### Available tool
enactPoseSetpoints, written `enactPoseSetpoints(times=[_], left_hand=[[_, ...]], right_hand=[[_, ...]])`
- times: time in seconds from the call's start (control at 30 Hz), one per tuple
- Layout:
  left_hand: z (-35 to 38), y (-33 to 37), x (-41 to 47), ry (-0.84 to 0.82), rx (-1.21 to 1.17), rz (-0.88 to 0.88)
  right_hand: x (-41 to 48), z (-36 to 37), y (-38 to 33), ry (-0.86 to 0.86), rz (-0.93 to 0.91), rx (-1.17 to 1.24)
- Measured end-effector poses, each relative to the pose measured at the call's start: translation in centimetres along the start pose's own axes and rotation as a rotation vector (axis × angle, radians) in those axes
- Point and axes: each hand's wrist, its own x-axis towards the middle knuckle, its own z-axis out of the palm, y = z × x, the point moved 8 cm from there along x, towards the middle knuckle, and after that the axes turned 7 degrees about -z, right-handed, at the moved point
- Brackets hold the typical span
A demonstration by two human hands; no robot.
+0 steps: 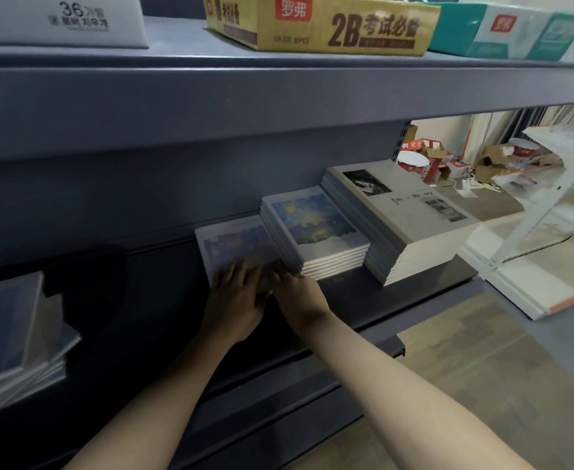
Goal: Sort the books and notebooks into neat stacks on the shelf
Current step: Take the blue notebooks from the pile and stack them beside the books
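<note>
A thin notebook with a purple-blue painted cover (pixel 234 245) lies flat on the dark grey shelf (pixel 363 296). My left hand (pixel 236 300) rests on its near edge, fingers fairly straight. My right hand (pixel 295 293) touches its near right corner; whether those fingers curl under the cover is hidden. Right of it stands a stack of notebooks with a blue-yellow painting cover (pixel 316 232). Further right is a taller stack of grey albums (pixel 404 222) with photos on the cover. A tilted pile of notebooks (pixel 17 337) sits at the far left.
The shelf above carries a white box (pixel 61 22), a yellow "2B" carton (pixel 322 25) and a green-white box (pixel 512 32). Past the shelf's right end are a white rack (pixel 550 232), cardboard clutter (pixel 431 161) and tiled floor (pixel 482 368).
</note>
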Motion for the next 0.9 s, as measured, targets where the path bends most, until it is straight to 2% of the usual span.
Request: enactPoseSetpoints(times=[0.37, 0.53, 0.7, 0.8, 0.9], left_hand=[[-0.3, -0.3, -0.3, 0.038, -0.018, -0.01], [-1.4, 0.0, -0.6, 0.098, -0.104, 0.002], [-1.9, 0.9, -0.7, 0.0, -0.098, 0.029], [-3.2, 1.2, -1.6, 0.007, 0.01, 0.11], [-5.0, 0.0, -4.0, 0.025, 0.028, 0.076]], right_hand=[[-0.6, -1.0, 0.5, 0.009, 0.039, 0.089], [-0.7, 0.1, 0.7, -0.017, 0.069, 0.186], [-2.3, 1.9, -0.3, -0.132, 0.045, 0.33], [-2.9, 0.5, -1.2, -0.059, 0.04, 0.376], [-2.9, -1.3, -3.8, 0.034, -0.006, 0.378]])
